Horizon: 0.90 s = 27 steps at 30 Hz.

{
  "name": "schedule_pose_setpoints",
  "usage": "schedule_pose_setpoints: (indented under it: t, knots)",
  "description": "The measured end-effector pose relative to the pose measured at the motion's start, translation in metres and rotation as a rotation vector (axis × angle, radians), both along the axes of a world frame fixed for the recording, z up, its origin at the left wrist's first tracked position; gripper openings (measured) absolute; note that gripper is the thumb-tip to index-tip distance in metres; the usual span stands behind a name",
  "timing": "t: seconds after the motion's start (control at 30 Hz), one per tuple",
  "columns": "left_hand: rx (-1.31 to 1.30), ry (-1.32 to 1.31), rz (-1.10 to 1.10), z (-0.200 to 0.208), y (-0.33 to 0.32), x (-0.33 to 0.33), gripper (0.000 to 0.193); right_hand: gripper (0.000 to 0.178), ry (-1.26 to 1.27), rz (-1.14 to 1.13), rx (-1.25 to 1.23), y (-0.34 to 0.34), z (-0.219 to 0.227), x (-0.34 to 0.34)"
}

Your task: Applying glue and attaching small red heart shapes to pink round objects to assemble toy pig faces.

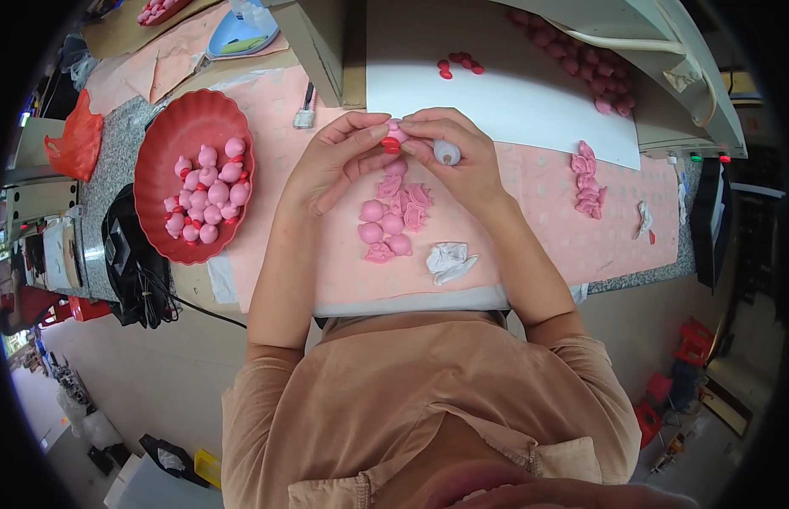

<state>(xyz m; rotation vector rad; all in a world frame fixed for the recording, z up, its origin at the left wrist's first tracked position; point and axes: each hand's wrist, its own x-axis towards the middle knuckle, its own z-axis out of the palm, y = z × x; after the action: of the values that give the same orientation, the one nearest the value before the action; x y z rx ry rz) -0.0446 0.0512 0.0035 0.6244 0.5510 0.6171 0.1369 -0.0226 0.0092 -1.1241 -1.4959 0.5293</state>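
Note:
Between my two hands, over the table, is a small pink rounded figure with a red part (393, 143). The thumb and fingers of my left hand (333, 161) are closed on its left side. My right hand (472, 165) pinches it from the right and also holds a small whitish bottle (446, 153), its round end facing me. Just below lie several pink balls (371, 231) and frilly pink pieces (409, 204). A crumpled white paper (449, 262) rests nearer to me, right of them.
At the left stands a red scalloped bowl (148, 199) holding several pink-and-red figures (209, 195). A white sheet (513, 110) under a shelf carries red pieces (460, 64) and many pink balls (594, 72). More frilly pieces (588, 182) and a brush (305, 110) lie around.

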Motion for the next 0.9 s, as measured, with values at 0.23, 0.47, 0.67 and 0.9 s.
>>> schedule_pose_setpoints:
  t: [0.23,0.47,0.67,0.9]
  knots:
    - [0.086,-0.023,0.004,0.002,-0.004,0.004,0.018,0.019,0.354,0.085,-0.305,0.0,0.004,0.005]
    - [0.286,0.11,0.091,0.0,-0.007,0.01,0.024,0.023,0.743,0.141,-0.56,0.0,0.007,0.009]
    - [0.348,0.145,0.111,0.003,-0.008,0.012,0.022,0.025,0.688,0.138,-0.552,-0.001,0.01,0.01]
    - [0.396,0.184,0.099,0.002,-0.008,0.01,0.023,0.025,0.63,0.134,-0.583,-0.001,0.01,0.012]
